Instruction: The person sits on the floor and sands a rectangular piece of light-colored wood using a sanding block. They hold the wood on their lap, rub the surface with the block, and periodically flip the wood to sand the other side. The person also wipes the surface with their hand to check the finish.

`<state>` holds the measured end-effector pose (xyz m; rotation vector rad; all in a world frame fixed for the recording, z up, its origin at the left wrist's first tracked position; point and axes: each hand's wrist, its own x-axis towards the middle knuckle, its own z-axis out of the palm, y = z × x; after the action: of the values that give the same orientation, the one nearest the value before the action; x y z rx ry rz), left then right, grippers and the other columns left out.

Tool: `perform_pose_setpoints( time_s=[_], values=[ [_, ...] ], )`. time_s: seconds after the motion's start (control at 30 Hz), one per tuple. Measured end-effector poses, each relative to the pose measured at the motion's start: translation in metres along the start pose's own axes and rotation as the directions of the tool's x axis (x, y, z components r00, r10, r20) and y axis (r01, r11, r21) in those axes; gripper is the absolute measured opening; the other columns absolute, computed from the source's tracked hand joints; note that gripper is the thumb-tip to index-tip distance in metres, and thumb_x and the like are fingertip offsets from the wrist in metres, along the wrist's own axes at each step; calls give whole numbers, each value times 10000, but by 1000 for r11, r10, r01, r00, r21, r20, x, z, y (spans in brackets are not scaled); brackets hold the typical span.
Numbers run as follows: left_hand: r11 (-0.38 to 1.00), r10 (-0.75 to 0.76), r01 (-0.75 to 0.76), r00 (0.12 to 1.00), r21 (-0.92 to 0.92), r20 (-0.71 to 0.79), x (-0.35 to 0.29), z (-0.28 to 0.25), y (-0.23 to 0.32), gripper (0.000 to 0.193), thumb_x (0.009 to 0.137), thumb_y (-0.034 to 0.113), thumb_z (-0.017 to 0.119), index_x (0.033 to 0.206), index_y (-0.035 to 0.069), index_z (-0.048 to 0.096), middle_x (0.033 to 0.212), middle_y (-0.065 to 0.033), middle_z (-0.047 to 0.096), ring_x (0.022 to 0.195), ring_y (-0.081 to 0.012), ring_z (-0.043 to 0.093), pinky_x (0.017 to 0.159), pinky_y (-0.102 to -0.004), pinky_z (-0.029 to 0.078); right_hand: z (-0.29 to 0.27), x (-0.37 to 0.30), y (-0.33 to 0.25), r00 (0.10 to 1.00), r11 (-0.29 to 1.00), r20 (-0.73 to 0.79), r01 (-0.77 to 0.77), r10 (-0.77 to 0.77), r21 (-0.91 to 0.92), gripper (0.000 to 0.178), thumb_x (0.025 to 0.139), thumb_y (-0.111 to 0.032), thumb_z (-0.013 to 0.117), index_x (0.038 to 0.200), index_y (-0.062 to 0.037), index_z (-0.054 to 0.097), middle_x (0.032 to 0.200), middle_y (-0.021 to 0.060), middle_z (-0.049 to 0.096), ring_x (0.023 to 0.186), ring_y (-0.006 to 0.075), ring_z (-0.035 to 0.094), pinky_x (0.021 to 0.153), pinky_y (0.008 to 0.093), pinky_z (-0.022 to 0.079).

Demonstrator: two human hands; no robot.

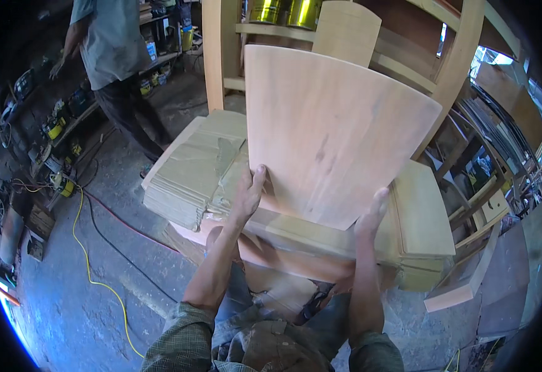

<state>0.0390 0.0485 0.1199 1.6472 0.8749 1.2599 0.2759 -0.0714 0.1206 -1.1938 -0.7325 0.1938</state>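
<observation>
A large pale wooden panel (pixel 339 130) with a curved top edge and tapering sides stands tilted up in front of me. My left hand (pixel 248 195) grips its left edge near the bottom, thumb on the near face. On the opposite side my right hand (pixel 372 216) is closed around the lower right edge, its fingers partly hidden. Below the panel lies a wooden piece with a rounded near edge (pixel 295 266). Flat, tan stacked sheets (pixel 190 167) are to the left, and more stacked panels (pixel 423 214) are to the right.
Behind stands a wooden rack (pixel 213 62) with yellow cans (pixel 283 11) and a smaller panel (pixel 347 31). A person (pixel 112 49) is at the far left by cluttered shelves. A yellow cord (pixel 91 266) crosses the floor. Sheet stock (pixel 500 124) leans at the right.
</observation>
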Motion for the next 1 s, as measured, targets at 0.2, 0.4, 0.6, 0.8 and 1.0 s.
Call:
perform_pose_setpoints(
  time_s=[0.2, 0.4, 0.6, 0.8, 1.0],
  values=[
    [919, 367, -385, 915, -89, -167, 50, -23, 86, 464, 990, 257, 448, 1355, -23, 387, 1170, -131, 559, 1077, -168, 517, 932, -297, 404, 11, -5, 8, 998, 985, 11, 56, -55, -161, 810, 945, -625, 293, 1316, 86, 405, 1258, 199, 521, 1144, 259, 512, 972, 376, 397],
    [845, 484, -518, 846, -132, -221, 95, -36, 139, 362, 958, 170, 524, 1271, -10, 530, 1122, -99, 607, 1031, -141, 552, 911, -270, 419, 8, -1, 11, 999, 969, -1, 53, -55, -243, 796, 948, -621, 277, 1261, 92, 445, 1192, 216, 544, 1091, 283, 525, 950, 390, 389],
    [888, 430, -459, 847, -21, -313, 89, -26, 130, 349, 952, 143, 529, 1274, 8, 544, 1110, -101, 622, 1045, -153, 567, 920, -273, 418, 14, -5, 1, 997, 977, 24, 79, -76, -201, 784, 954, -613, 269, 1255, 89, 447, 1193, 236, 536, 1106, 301, 515, 966, 393, 372],
    [974, 214, -225, 901, 15, -378, 30, -3, 38, 331, 953, 174, 517, 1214, -22, 574, 990, -150, 661, 946, -188, 610, 875, -297, 446, 13, -1, 1, 997, 983, 60, 57, -47, -172, 829, 939, -633, 302, 1363, 77, 343, 1333, 216, 456, 1213, 283, 467, 1021, 377, 358],
    [966, -228, 246, 955, 81, -188, -29, -15, -48, 415, 972, 326, 462, 1031, -45, 638, 800, -146, 666, 747, -205, 616, 725, -345, 465, 17, -5, 1, 999, 994, 31, 10, -6, -105, 870, 916, -669, 310, 1360, 79, 326, 1329, 220, 439, 1200, 290, 469, 1008, 391, 379]
  ],
)
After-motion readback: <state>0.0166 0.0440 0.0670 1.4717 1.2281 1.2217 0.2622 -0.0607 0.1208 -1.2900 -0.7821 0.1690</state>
